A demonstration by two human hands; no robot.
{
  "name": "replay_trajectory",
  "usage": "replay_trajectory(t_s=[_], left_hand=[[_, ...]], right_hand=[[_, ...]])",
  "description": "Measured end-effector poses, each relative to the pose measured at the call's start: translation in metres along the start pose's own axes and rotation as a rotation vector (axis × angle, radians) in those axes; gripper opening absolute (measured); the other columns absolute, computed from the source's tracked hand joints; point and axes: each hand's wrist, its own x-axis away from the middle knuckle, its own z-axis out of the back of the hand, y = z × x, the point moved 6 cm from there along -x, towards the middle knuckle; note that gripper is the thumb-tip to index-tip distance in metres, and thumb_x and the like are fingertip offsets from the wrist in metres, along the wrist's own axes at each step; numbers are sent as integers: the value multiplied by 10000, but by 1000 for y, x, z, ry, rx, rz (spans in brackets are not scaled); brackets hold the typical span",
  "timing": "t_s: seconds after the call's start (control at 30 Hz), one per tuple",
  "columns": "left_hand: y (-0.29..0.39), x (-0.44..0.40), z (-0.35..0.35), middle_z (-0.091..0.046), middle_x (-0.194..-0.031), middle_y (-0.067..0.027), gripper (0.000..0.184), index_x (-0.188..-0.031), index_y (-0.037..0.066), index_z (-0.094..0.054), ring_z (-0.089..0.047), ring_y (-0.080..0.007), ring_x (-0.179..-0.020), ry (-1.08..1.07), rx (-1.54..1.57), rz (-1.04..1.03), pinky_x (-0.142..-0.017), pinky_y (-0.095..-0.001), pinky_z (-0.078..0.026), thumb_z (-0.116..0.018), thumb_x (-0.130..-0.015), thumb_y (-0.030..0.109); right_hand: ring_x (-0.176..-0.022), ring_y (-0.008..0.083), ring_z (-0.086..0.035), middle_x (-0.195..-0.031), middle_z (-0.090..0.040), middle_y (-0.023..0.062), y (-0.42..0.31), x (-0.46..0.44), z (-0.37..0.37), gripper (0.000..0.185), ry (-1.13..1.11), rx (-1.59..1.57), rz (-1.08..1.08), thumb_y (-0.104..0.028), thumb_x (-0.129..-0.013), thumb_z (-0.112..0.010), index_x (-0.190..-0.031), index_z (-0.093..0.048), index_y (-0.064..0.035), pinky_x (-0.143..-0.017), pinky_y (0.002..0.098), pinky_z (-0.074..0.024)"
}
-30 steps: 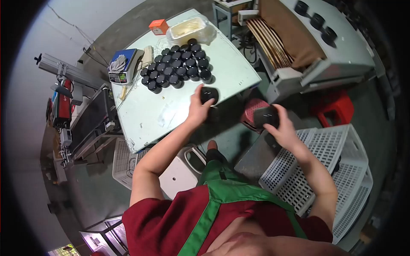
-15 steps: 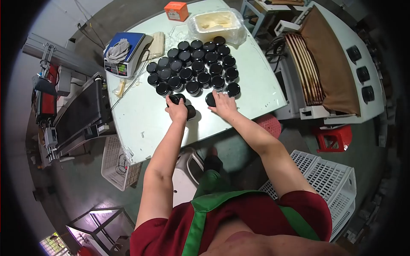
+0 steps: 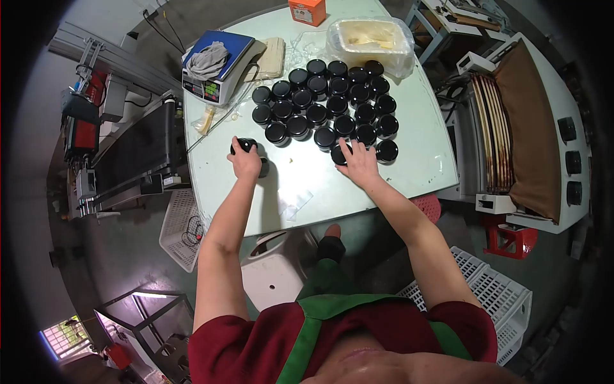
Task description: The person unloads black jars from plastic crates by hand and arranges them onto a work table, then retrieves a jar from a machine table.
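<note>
My left hand point(image 3: 247, 163) is closed around a black-lidded jar point(image 3: 243, 145) left of the main group. A dark shape beside that hand, perhaps a second jar, is mostly hidden by it. At the near edge of the group, my right hand point(image 3: 361, 165) has its fingers curled over another black-lidded jar point(image 3: 341, 155). Several more black-lidded jars point(image 3: 316, 114) stand upright in close rows beyond both hands. Another jar point(image 3: 386, 151) stands just right of my right hand.
On the white table point(image 3: 409, 173) stand a scale point(image 3: 220, 54) with a grey cloth on it, a plastic-lined tub point(image 3: 371, 38) and an orange box point(image 3: 307, 11). A machine with a brown cover point(image 3: 527, 128) is at the right. White crates point(image 3: 492, 288) sit below.
My view has shifted, so the table appears lower and further right. My left hand has moved left, away from the group, with a jar. My right hand remains at a jar by the near edge.
</note>
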Motion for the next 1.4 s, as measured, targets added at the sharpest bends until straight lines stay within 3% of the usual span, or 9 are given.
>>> replay_trajectory(t_s=[0.7, 0.83, 0.97, 1.07, 1.17, 1.2, 1.27, 1.3, 1.4], left_hand=[[78, -187, -53, -365, -1463, -225, 748, -1527, 417, -234, -518, -422, -1256, -38, -298, -414, -994, -489, -471, -653, -911, 356], [52, -265, -93, -367, -1520, -242, 770, -1527, 43, -277, -356, -396, -1398, -58, -340, -774, -1186, -461, -208, -588, -927, 411], [54, -308, -74, -226, -1600, -209, 703, -1538, 36, -274, -193, -325, -1488, -77, -489, -1003, -1218, -394, -127, -423, -999, 462], [94, -197, -5, -372, -1504, -246, 774, -1478, -51, -321, -393, -388, -1364, 265, -37, -626, -1114, -513, -330, -564, -939, 448], [142, -50, -15, -428, -1402, -312, 817, -1414, -145, -316, -458, -400, -1284, 567, -201, -827, -1059, -500, -399, -600, -930, 449], [150, -15, -31, -445, -1382, -299, 842, -1439, -101, -307, -484, -378, -1247, 488, 117, -1189, -1068, -461, -404, -645, -910, 461], [205, 204, -10, -313, -1504, -248, 930, -1485, -57, -243, -365, -352, -1351, -235, 442, -1161, -1124, -476, -341, -715, -873, 460], [219, 236, -37, -482, -1402, -194, 563, -1426, -47, -393, -501, -322, -1248, -227, 542, -1324, -1075, -422, -407, -544, -891, 41], [243, 457, -30, -388, -1487, -182, 550, -1423, -10, -402, -436, -298, -1322, -638, 539, -1565, -1070, -421, -393, -521, -887, -47]], right_hand=[[-1324, 396, -392, -1439, -422, 211, 8, 200, 121, 677, 45, -501, -153, -152, -745, -725, -1358, -470, -20, -1075, 501, -330], [-1331, 398, -385, -1421, -438, 198, 3, 247, 153, 649, 8, -546, -311, -153, -755, -719, -1344, -481, -20, -1088, 500, -340], [-1347, 393, -369, -1395, -453, 174, 3, 286, 192, 600, 119, -609, -488, -138, -767, -712, -1321, -504, -38, -1099, 508, -342], [-1357, 386, -357, -1418, -432, 154, 5, 334, 231, 591, 326, -649, -565, -106, -773, -703, -1324, -499, -46, -1103, 512, -338], [-1355, 379, -358, -1432, -416, 150, 17, 391, 284, 566, 506, -598, -593, -93, -789, -690, -1320, -500, -44, -1102, 509, -338], [-1353, 377, -359, -1436, -412, 148, 24, 414, 306, 554, 571, -546, -608, -90, -795, -684, -1316, -502, -44, -1102, 507, -338], [-1342, 372, -369, -1428, -424, 142, 44, 471, 344, 517, 713, -428, -636, -84, -813, -669, -1305, -513, -44, -1101, 500, -340], [-1339, 380, -378, -1408, -461, 140, 54, 500, 366, 513, 696, -335, -710, -82, -812, -671, -1300, -520, -40, -1096, 501, -347], [-1308, 386, -430, -1353, -524, 160, 83, 611, 396, 448, 779, -13, -895, -56, -768, -661, -1210, -591, -23, -1084, 496, -370]])
